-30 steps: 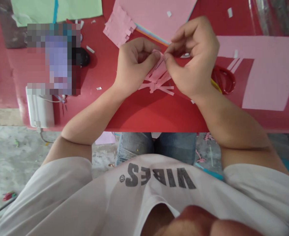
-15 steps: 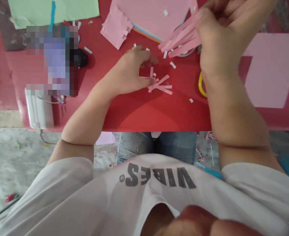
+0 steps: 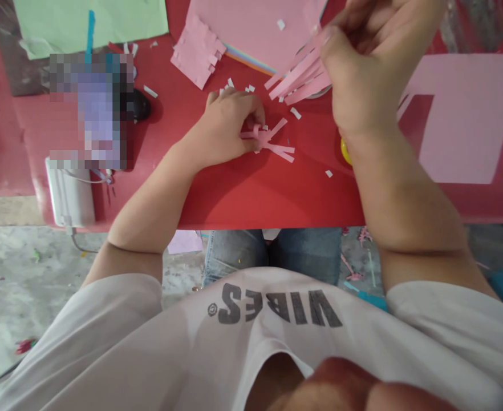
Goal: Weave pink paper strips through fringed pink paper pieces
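My right hand (image 3: 373, 68) is raised at the upper right, gripping a bunch of pink paper strips (image 3: 300, 77) that fan out to the left of my fingers. My left hand (image 3: 226, 127) lies low on the red table with its fingers curled. Its fingertips pinch the near end of a second tangle of pink paper strips (image 3: 271, 142), whose loose ends spread to the right. Part of that tangle is hidden under my fingers. Small white paper scraps (image 3: 249, 88) lie just above my left hand.
A notched pink paper piece (image 3: 198, 51) and a large pink sheet (image 3: 251, 34) over coloured sheets lie ahead. A green sheet (image 3: 84, 23), another pink sheet (image 3: 465, 120), a yellow object (image 3: 346, 151), a black object (image 3: 139, 105) and a white box (image 3: 69, 194) are on the red table (image 3: 268, 194).
My hands were together over the strips and have parted. My right hand has risen up and to the right with a bunch of strips. My left hand has dropped onto the strips on the table.
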Tool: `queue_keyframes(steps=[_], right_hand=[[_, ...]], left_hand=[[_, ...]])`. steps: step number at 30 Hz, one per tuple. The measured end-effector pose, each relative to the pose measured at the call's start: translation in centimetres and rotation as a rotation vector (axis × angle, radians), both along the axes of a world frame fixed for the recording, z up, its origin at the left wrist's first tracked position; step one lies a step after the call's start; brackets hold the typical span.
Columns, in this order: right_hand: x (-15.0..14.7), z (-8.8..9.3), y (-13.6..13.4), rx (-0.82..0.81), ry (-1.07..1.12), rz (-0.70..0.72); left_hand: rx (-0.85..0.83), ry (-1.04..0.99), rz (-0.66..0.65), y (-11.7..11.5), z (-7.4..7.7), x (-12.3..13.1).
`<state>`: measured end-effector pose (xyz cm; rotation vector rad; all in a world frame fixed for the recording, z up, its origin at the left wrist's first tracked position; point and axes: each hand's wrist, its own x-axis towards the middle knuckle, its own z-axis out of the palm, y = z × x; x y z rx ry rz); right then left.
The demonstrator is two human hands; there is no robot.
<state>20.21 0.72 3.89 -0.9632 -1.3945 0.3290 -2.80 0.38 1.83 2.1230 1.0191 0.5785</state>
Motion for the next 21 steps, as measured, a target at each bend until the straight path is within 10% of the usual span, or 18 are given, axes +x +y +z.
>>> queue_keyframes(steps=[7, 13, 21], right_hand=[[0.5, 0.5, 0.3, 0.037, 0.187, 0.218], [0.3, 0.1, 0.7, 0.043, 0.226, 0.253], [0.2, 1.0, -0.7, -0.053, -0.072, 0.169]], left_hand=[[0.015, -0.178, -0.043, -0.8, 1.4, 0.5], [-0.068, -0.561, 0.035, -0.1, -0.4, 0.7], [-0.071, -0.739, 0.119, 1.7, -0.9, 0.7]])
